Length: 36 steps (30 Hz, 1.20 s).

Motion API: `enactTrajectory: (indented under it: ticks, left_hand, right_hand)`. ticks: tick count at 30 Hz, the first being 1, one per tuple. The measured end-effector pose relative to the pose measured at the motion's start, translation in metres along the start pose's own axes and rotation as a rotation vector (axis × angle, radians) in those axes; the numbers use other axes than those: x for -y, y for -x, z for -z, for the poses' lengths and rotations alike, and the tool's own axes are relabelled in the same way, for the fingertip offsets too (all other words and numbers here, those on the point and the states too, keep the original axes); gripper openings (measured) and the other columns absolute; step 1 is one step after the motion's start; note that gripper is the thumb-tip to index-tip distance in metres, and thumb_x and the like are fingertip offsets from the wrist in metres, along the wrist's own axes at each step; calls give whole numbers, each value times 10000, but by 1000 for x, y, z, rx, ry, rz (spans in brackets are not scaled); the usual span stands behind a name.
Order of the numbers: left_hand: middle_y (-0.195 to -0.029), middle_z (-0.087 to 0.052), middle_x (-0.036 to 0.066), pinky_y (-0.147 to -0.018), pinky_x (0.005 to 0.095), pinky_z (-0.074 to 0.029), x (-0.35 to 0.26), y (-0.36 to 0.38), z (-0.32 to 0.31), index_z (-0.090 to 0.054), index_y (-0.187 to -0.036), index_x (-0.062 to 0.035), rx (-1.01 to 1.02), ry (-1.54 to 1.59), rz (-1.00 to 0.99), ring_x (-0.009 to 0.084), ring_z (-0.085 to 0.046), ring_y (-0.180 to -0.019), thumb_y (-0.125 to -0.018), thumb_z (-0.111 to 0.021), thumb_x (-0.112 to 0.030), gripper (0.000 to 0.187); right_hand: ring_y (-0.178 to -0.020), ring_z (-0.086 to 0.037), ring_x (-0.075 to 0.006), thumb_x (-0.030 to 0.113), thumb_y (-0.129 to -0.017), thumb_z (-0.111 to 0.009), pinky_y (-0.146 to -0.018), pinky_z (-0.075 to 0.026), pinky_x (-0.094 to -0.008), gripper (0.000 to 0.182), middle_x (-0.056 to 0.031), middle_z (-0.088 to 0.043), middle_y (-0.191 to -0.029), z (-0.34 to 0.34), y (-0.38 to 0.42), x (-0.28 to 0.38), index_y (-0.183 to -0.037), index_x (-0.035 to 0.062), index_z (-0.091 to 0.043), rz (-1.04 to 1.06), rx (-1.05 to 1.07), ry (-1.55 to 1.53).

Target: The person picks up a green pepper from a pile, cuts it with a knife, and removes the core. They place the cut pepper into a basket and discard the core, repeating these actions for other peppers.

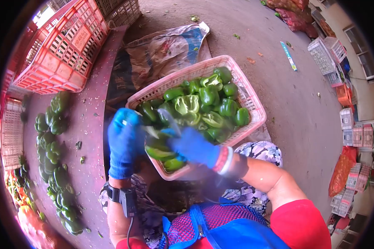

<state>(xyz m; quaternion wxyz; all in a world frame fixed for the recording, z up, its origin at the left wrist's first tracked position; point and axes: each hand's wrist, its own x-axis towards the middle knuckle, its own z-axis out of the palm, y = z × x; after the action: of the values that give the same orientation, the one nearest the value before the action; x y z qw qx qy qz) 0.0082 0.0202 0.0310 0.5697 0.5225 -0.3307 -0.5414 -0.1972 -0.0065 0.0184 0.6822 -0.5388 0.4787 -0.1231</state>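
Note:
In my blue-gloved right hand (195, 146) is a knife (170, 120), its blade blurred by motion and pointing up and left over the crate. Beside it my left hand (124, 133), also in a blue glove, is closed at the crate's left edge; I cannot tell what its fingers hold. A pale green pepper piece (151, 132) shows between the two hands. Under them a pink plastic crate (253, 101) holds green bell peppers, some whole and some cut open. One cut pepper (187, 104) lies with its hollow inside facing up.
At left, whole green peppers (54, 151) lie in a long row on a reddish board (89, 137). A pink slatted crate (64, 50) stands beyond them. A crumpled sack (162, 47) lies behind my crate. Stacked crates (322, 56) and filled sacks (340, 172) stand along the right.

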Motion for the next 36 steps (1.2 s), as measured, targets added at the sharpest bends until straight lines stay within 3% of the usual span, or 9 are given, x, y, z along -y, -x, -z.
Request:
enactTrajectory:
  ticks: [3,6,9,14,19,28,29,34,36]
  left_hand:
    - [-759,-577,-12,-471,212,-433,-2,-16,10,-588,-970,-104,-403,-127,-138,65,-510,-564,-1029,-541,-192,116]
    - [-809,-599,34,-535,242,-493,-14,-12,27,-578,-988,-91,-304,5,-175,103,-559,-621,-1027,-554,-206,123]
    - [-1007,-650,112,-663,297,-548,-18,21,52,-585,-1119,-96,-172,280,-127,155,-609,-749,-1032,-547,-204,144]
    - [-989,-644,125,-555,288,-454,-30,97,104,-591,-1168,-57,-286,441,33,144,-543,-673,-1029,-536,-297,284]
    - [-953,-630,142,-504,295,-415,-47,159,111,-584,-1153,-29,-192,677,52,153,-510,-624,-1028,-516,-368,367]
    - [-873,-715,28,-670,325,-543,-32,413,216,-739,-1102,-88,75,-993,949,120,-634,-711,-912,-654,-299,296]
    - [-994,-727,151,-852,395,-540,-51,382,201,-736,-1073,-155,-47,-1067,1027,302,-708,-918,-877,-629,-375,314]
    - [-954,-655,234,-799,512,-520,-37,243,281,-634,-1082,-42,-732,-1492,-104,406,-663,-910,-899,-606,-302,319]
    - [-1089,-656,236,-852,503,-524,-38,175,318,-621,-1093,-16,-924,-1632,-45,422,-651,-981,-873,-616,-290,352]
  right_hand:
    - [-568,-617,-254,257,-915,-618,-564,-522,-392,341,-162,-675,-719,1,-27,-38,-1182,56,-686,256,-186,162]
    - [-903,-700,-332,283,-898,-681,-770,-550,-409,449,-220,-707,-1087,44,-27,1,-1234,-10,-626,393,-456,638]
    - [-901,-682,-406,373,-860,-725,-771,-535,-476,501,-247,-698,-967,67,-52,-13,-1161,-13,-617,422,-602,745]
    - [-586,-569,-70,298,-978,-649,-504,-458,-240,360,-41,-674,-882,41,-42,14,-1215,26,-639,167,-72,-22]
    - [-601,-584,-81,280,-985,-635,-520,-473,-243,331,-36,-689,-912,-2,-32,18,-1226,53,-643,126,152,-22]
    - [-709,-614,-126,198,-954,-649,-625,-508,-246,283,-91,-682,-969,45,-86,-11,-1121,-29,-627,-41,188,-897]
    - [-743,-628,-133,185,-957,-637,-642,-520,-254,333,-113,-669,-1020,54,-99,-20,-1204,-37,-610,-307,215,-1270]
    - [-667,-579,-134,287,-981,-595,-587,-500,-278,451,-75,-659,-1020,13,-68,-9,-1361,46,-568,-133,244,-887]
    - [-637,-560,-133,314,-988,-582,-559,-489,-287,456,-67,-660,-1015,11,-64,-8,-1359,50,-571,-171,398,-860]
